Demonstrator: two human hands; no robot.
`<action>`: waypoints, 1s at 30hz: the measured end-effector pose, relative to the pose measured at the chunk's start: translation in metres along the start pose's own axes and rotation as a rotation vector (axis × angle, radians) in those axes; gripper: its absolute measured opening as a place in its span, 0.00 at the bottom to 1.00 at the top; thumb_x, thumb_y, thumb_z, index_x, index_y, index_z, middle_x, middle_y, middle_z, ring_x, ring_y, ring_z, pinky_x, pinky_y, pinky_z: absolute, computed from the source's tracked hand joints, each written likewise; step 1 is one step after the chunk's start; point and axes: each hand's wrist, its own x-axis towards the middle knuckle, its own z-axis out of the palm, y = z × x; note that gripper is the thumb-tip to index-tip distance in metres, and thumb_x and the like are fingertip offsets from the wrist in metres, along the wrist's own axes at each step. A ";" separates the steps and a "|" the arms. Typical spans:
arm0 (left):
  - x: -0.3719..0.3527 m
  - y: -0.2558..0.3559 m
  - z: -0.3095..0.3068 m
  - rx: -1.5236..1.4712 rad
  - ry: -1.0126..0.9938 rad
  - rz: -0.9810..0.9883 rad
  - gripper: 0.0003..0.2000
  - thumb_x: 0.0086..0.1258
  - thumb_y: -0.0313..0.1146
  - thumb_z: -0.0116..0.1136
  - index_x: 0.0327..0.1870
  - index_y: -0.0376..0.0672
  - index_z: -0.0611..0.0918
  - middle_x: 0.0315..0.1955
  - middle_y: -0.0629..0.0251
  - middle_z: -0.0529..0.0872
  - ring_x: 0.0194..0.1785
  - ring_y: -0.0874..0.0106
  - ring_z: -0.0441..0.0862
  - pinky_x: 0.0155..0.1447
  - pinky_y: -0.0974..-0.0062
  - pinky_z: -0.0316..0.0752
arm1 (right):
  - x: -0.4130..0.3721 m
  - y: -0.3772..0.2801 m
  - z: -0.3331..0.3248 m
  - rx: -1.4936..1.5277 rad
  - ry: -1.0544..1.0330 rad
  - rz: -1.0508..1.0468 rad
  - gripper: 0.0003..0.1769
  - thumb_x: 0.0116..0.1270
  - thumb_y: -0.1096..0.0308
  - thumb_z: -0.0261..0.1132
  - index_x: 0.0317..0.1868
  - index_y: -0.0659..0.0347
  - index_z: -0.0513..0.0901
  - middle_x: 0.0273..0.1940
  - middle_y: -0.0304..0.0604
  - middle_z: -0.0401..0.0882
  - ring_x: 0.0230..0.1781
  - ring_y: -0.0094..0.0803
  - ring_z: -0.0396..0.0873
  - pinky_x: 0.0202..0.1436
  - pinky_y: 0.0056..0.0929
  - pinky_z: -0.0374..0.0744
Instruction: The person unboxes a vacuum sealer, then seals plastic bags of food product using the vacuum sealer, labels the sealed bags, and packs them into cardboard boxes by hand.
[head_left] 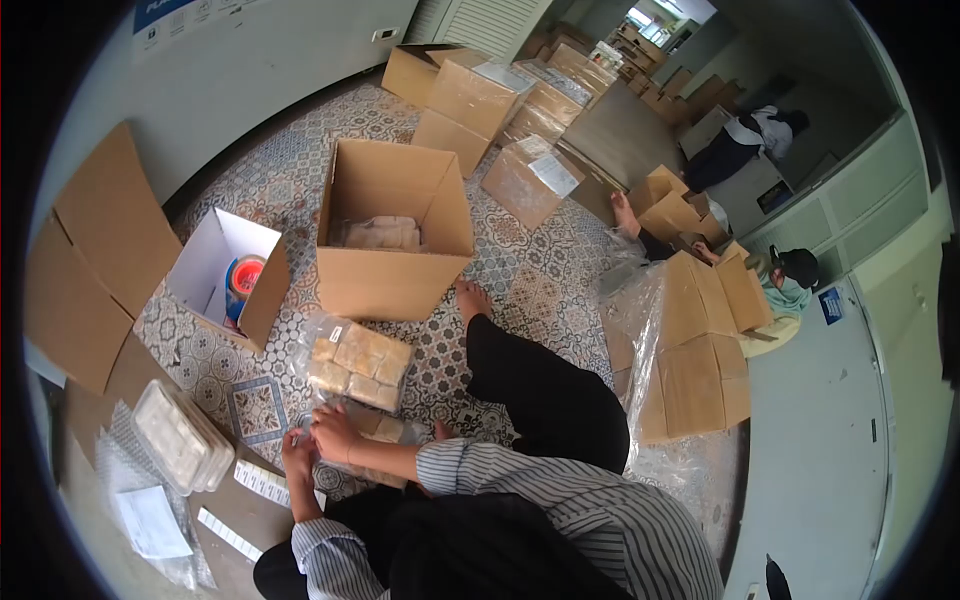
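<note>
I sit on the patterned floor with both hands close together in front of me. My right hand (335,432) grips the near edge of a clear plastic packet (385,430) of pale blocks lying on the floor. My left hand (298,457) pinches the same packet's corner right beside it. A second clear packet of pale blocks (360,365) lies just beyond the hands. Past that stands an open brown carton (395,280) with more such packets at its bottom. White label strips (262,482) lie on flat cardboard left of my left hand.
A small white-lined box (215,270) holding tape rolls stands at the left, with a stack of clear lidded trays (180,440) nearer. Flat cardboard sheets (100,250) lie at far left. Sealed cartons (700,370) stand at right and at the back. Two other people work at the far right.
</note>
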 end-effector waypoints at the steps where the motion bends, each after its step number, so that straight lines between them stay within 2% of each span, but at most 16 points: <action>1: -0.002 0.001 0.000 -0.006 0.003 0.005 0.15 0.49 0.19 0.53 0.39 0.44 0.70 0.23 0.66 0.77 0.22 0.79 0.74 0.21 0.84 0.67 | 0.000 0.000 -0.001 0.039 -0.023 0.008 0.06 0.41 0.65 0.61 0.20 0.56 0.78 0.36 0.41 0.72 0.45 0.37 0.67 0.47 0.42 0.61; 5: -0.005 0.003 0.000 -0.054 0.035 -0.010 0.15 0.49 0.19 0.52 0.39 0.44 0.69 0.23 0.65 0.78 0.21 0.78 0.74 0.21 0.84 0.67 | 0.004 0.003 -0.005 0.029 -0.017 0.083 0.08 0.42 0.65 0.61 0.26 0.56 0.79 0.39 0.42 0.71 0.47 0.38 0.65 0.49 0.44 0.59; 7: -0.006 0.006 0.001 0.027 0.013 -0.015 0.16 0.48 0.17 0.52 0.40 0.43 0.69 0.24 0.62 0.79 0.23 0.76 0.76 0.24 0.84 0.69 | 0.006 0.005 -0.008 0.015 0.129 0.005 0.13 0.43 0.64 0.62 0.33 0.51 0.79 0.43 0.43 0.69 0.51 0.38 0.62 0.50 0.45 0.58; 9: -0.006 0.005 0.003 0.078 0.025 0.020 0.17 0.48 0.17 0.53 0.40 0.42 0.68 0.26 0.59 0.80 0.26 0.74 0.77 0.27 0.82 0.72 | 0.013 0.009 -0.012 0.009 0.084 -0.089 0.17 0.42 0.63 0.63 0.38 0.46 0.78 0.48 0.41 0.68 0.53 0.36 0.60 0.52 0.46 0.56; 12: -0.008 0.001 0.005 0.139 0.076 0.113 0.17 0.48 0.17 0.53 0.39 0.41 0.68 0.29 0.58 0.81 0.30 0.71 0.79 0.32 0.78 0.74 | 0.033 0.019 -0.012 -0.061 -0.286 -0.355 0.18 0.40 0.62 0.65 0.37 0.45 0.79 0.47 0.34 0.69 0.56 0.33 0.59 0.54 0.50 0.53; 15: 0.002 -0.012 -0.005 0.334 0.044 0.253 0.17 0.48 0.16 0.53 0.40 0.40 0.68 0.29 0.57 0.81 0.31 0.70 0.79 0.34 0.76 0.76 | 0.057 0.015 -0.016 -0.243 -0.511 -0.431 0.13 0.41 0.57 0.64 0.32 0.45 0.80 0.39 0.33 0.77 0.48 0.31 0.71 0.51 0.54 0.58; 17: -0.005 -0.011 -0.003 0.189 -0.001 0.290 0.17 0.49 0.17 0.53 0.41 0.39 0.68 0.30 0.58 0.81 0.33 0.70 0.80 0.36 0.75 0.76 | 0.066 0.007 -0.036 -0.259 -0.607 -0.474 0.12 0.44 0.53 0.63 0.30 0.45 0.80 0.32 0.36 0.79 0.40 0.34 0.76 0.51 0.58 0.59; 19: -0.006 -0.015 -0.004 0.144 0.012 0.317 0.17 0.51 0.17 0.52 0.43 0.38 0.67 0.32 0.58 0.81 0.35 0.70 0.80 0.38 0.75 0.76 | 0.067 0.017 -0.019 -0.132 -0.521 -0.444 0.09 0.50 0.51 0.60 0.30 0.41 0.80 0.29 0.37 0.79 0.35 0.36 0.78 0.53 0.58 0.57; 20: -0.011 -0.009 -0.001 0.175 0.023 0.345 0.17 0.51 0.16 0.52 0.42 0.38 0.68 0.31 0.58 0.81 0.34 0.71 0.79 0.37 0.76 0.75 | 0.063 0.024 -0.018 -0.050 -0.465 -0.436 0.06 0.50 0.57 0.60 0.30 0.42 0.79 0.27 0.35 0.79 0.33 0.34 0.78 0.52 0.56 0.58; 22: -0.018 -0.003 0.002 0.091 0.065 0.318 0.15 0.50 0.17 0.54 0.40 0.39 0.70 0.27 0.60 0.81 0.30 0.74 0.78 0.32 0.79 0.73 | 0.049 0.035 -0.020 0.253 0.050 -0.395 0.12 0.47 0.71 0.58 0.34 0.48 0.79 0.27 0.36 0.78 0.30 0.34 0.75 0.46 0.46 0.64; 23: -0.022 0.002 0.001 0.150 0.066 0.260 0.15 0.52 0.17 0.55 0.40 0.38 0.69 0.29 0.59 0.81 0.32 0.72 0.79 0.36 0.79 0.75 | 0.042 0.030 -0.048 0.347 0.194 -0.300 0.12 0.49 0.72 0.59 0.36 0.53 0.78 0.28 0.42 0.77 0.30 0.38 0.75 0.41 0.38 0.68; 25: -0.024 0.000 0.000 0.139 0.119 0.256 0.14 0.49 0.19 0.58 0.38 0.40 0.72 0.27 0.62 0.81 0.28 0.76 0.78 0.31 0.81 0.73 | 0.014 0.034 -0.062 0.351 0.566 -0.110 0.11 0.50 0.70 0.62 0.37 0.57 0.76 0.27 0.41 0.75 0.30 0.40 0.73 0.39 0.36 0.69; 26: -0.030 0.006 0.003 0.060 0.109 0.239 0.14 0.49 0.19 0.58 0.37 0.39 0.72 0.26 0.61 0.81 0.28 0.75 0.78 0.31 0.81 0.73 | -0.008 0.042 -0.058 0.358 0.436 -0.017 0.18 0.49 0.62 0.65 0.41 0.56 0.74 0.34 0.42 0.75 0.35 0.42 0.72 0.41 0.38 0.68; 27: -0.033 0.009 0.003 0.025 0.100 0.188 0.14 0.50 0.20 0.57 0.39 0.39 0.71 0.29 0.61 0.80 0.30 0.74 0.79 0.34 0.81 0.74 | -0.026 0.040 -0.050 0.382 0.423 -0.021 0.18 0.49 0.62 0.65 0.41 0.56 0.74 0.34 0.42 0.75 0.35 0.42 0.72 0.41 0.38 0.68; 29: -0.032 0.010 0.004 0.009 0.142 0.123 0.13 0.51 0.21 0.57 0.38 0.38 0.72 0.28 0.62 0.80 0.30 0.74 0.78 0.33 0.81 0.73 | -0.057 0.034 -0.038 0.110 0.052 -0.029 0.35 0.42 0.51 0.69 0.53 0.47 0.69 0.50 0.48 0.67 0.51 0.48 0.65 0.50 0.47 0.64; 30: -0.032 0.009 0.004 0.013 0.143 0.125 0.13 0.51 0.21 0.57 0.38 0.38 0.72 0.28 0.62 0.80 0.30 0.74 0.78 0.33 0.81 0.73 | -0.067 0.025 -0.038 0.114 0.055 -0.029 0.35 0.42 0.51 0.69 0.53 0.47 0.69 0.50 0.48 0.67 0.51 0.48 0.65 0.50 0.47 0.64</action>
